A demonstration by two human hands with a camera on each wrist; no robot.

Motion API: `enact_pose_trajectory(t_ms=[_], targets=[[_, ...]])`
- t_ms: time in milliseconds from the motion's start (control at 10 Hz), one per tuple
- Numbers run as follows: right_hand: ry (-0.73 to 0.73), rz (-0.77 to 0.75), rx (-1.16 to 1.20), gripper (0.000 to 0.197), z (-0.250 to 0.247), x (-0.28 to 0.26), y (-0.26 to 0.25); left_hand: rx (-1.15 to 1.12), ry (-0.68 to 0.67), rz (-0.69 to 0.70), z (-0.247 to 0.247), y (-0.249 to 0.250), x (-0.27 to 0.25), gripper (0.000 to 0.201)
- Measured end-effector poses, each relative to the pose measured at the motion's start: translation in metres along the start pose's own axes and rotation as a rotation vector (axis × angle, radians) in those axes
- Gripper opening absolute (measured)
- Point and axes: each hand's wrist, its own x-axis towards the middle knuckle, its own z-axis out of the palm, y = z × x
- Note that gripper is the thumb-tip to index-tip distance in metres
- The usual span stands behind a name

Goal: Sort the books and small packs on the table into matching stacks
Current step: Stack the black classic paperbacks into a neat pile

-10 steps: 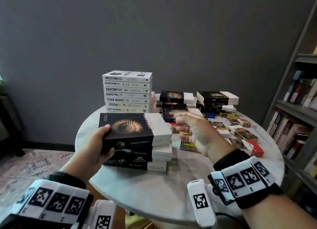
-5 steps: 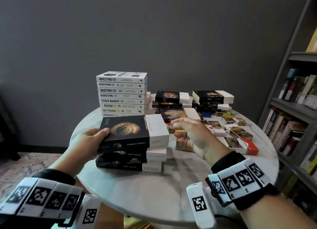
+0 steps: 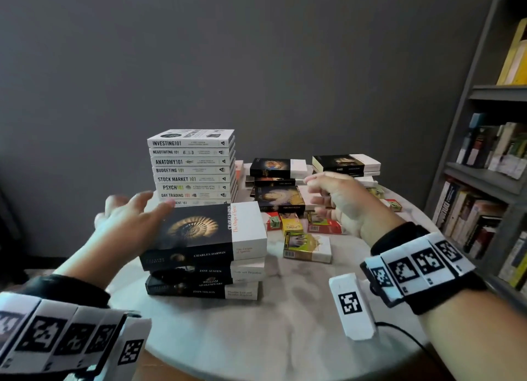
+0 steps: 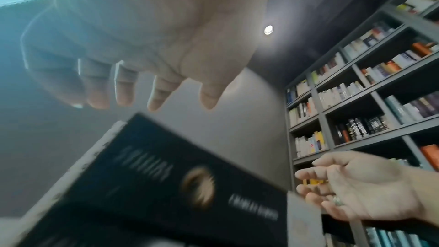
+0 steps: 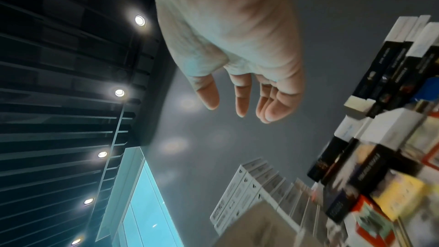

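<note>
While the left hand [image 3: 128, 224] hovers with spread, relaxed fingers [image 4: 123, 91] at the left edge of the Charles Darwin book [image 3: 208, 232], nothing is gripped by either hand. That book tops a near stack of four black-and-white classics [image 3: 202, 278] on the round marble surface [image 3: 256, 338], and the stack is uneven, each book shifted a little from the one below. The right hand [image 3: 339, 204] hangs above a scatter of small packs [image 3: 308, 246] right of the stack, fingers loosely curled and holding nothing in the right wrist view.

Risks, as a judgement: the blurred left hand seems to be moving, and a sideways brush against the Darwin book could slide it off the crooked stack toward the packs. Far left, the tall stack of white "101" books [image 3: 192, 167] stands just behind the left hand; a careless knock could tip it. The right hand, reaching over the packs toward the far black classics [image 3: 278, 168], could drag its sleeve or wrist band through the packs and mix them. A yellow-green pack [image 3: 308, 248] lies nearest the classics stack.
</note>
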Motion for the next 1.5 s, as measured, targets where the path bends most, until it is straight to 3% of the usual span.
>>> enact_pose_trajectory(t_ms=[100, 200, 400, 500, 700, 800, 1000, 1100, 1200, 1300, 1500], targets=[[0.053, -0.027, -0.003, 0.011, -0.015, 0.012, -0.014, 0.001, -0.051, 0.116, -0.011, 0.039, -0.008, 0.079], [0.109, -0.018, -0.010, 0.005, -0.026, 0.028, -0.024, -0.068, -0.104, 0.258, -0.014, 0.081, -0.014, 0.053], [0.197, 0.139, -0.160, 0.006, -0.035, 0.075, -0.008, -0.049, -0.215, 0.438, -0.002, 0.139, -0.009, 0.042], [0.178, 0.227, -0.319, 0.025, -0.035, 0.097, 0.007, -0.094, -0.305, 0.436, 0.010, 0.153, -0.008, 0.039], [0.083, 0.331, -0.521, 0.024, -0.028, 0.127, 0.031, -0.088, -0.334, 0.424, 0.019, 0.166, 0.004, 0.041], [0.046, 0.314, -0.563, 0.041, -0.022, 0.142, 0.045, -0.114, -0.327, 0.418, 0.018, 0.170, 0.010, 0.040], [-0.026, 0.278, -0.900, 0.042, -0.011, 0.143, 0.050, -0.149, -0.334, 0.409, 0.016, 0.169, 0.018, 0.041], [-0.046, 0.313, -0.867, 0.045, -0.011, 0.139, 0.045, -0.166, -0.358, 0.402, 0.017, 0.165, 0.022, 0.041], [0.029, 0.375, -0.516, 0.045, -0.022, 0.174, 0.060, -0.206, -0.367, 0.385, 0.015, 0.160, 0.026, 0.040], [0.093, 0.339, -0.308, 0.023, -0.022, 0.175, 0.053, -0.252, -0.350, 0.376, 0.014, 0.156, 0.029, 0.037], [0.198, 0.171, 0.097, 0.025, -0.026, 0.150, 0.004, -0.318, -0.318, 0.389, 0.018, 0.149, 0.030, 0.042]])
